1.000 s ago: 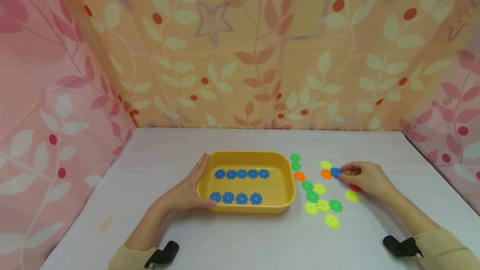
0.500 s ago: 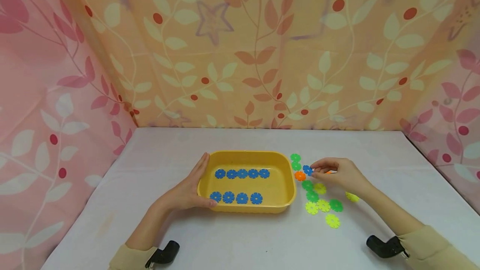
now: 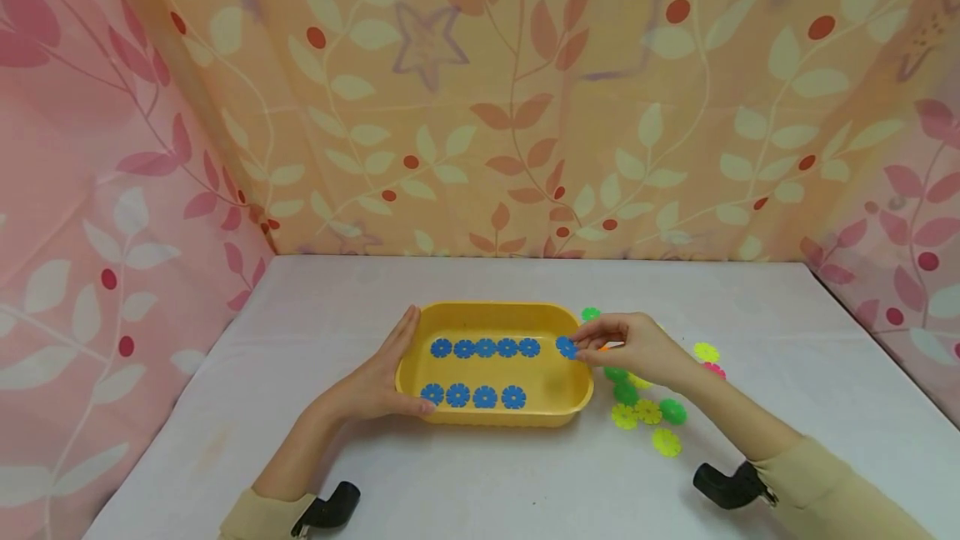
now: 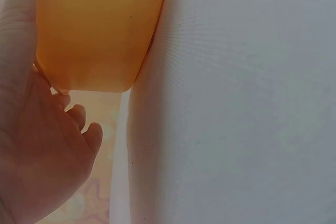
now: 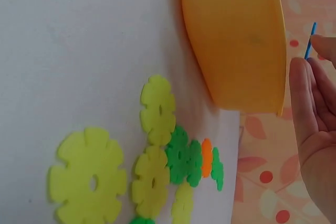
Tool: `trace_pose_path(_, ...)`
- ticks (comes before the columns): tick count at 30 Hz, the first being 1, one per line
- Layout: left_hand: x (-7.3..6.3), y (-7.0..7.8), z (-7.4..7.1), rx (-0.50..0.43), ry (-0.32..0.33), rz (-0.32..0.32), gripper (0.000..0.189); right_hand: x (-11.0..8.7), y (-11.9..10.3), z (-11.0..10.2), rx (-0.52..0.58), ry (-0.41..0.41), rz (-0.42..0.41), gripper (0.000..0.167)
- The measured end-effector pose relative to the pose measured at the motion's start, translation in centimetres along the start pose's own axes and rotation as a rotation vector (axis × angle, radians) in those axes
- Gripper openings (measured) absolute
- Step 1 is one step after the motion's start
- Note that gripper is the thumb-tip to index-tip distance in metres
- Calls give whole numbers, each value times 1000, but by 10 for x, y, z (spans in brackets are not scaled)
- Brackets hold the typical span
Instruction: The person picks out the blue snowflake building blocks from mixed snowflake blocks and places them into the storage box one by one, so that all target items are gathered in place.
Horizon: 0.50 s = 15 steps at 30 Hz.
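Note:
A yellow plastic tub stands on the table, and my left hand grips its left end, thumb on the front rim and fingers along the side. Between thumb and fingertips my right hand pinches a blue flower-shaped disc over the tub's right end. The right wrist view shows this blue disc edge-on, above rim height. Inside the tub lie two rows of blue discs, a back row and a front row.
Right of the tub, loose flower discs lie on the white table: several yellow, several green, and a pink one. My right hand and forearm cover part of them. A patterned cloth rises behind the table.
My right hand has carried the blue disc leftward from among the loose discs to over the tub's right end. My left hand and the tub have stayed in place.

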State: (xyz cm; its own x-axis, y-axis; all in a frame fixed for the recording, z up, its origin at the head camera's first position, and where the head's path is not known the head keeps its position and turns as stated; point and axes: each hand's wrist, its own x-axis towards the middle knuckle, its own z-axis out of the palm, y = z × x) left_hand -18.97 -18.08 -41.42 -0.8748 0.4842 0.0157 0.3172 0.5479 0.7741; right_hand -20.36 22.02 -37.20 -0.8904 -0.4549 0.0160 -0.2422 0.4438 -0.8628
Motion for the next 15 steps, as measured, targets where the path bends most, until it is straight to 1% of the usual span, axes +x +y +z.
trace_pose_path(3,0,1,0,0,0,0,129,6,-6,5,2,-51,-27,30)
trace_pose_path(10,-1,3,0,9,-3,2,130,18,-12,19,23,-199,-109,25)
trace_pose_path(15,-2,4,-1,16,-4,1,131,25,-15,27,-42,-289,-176,19)
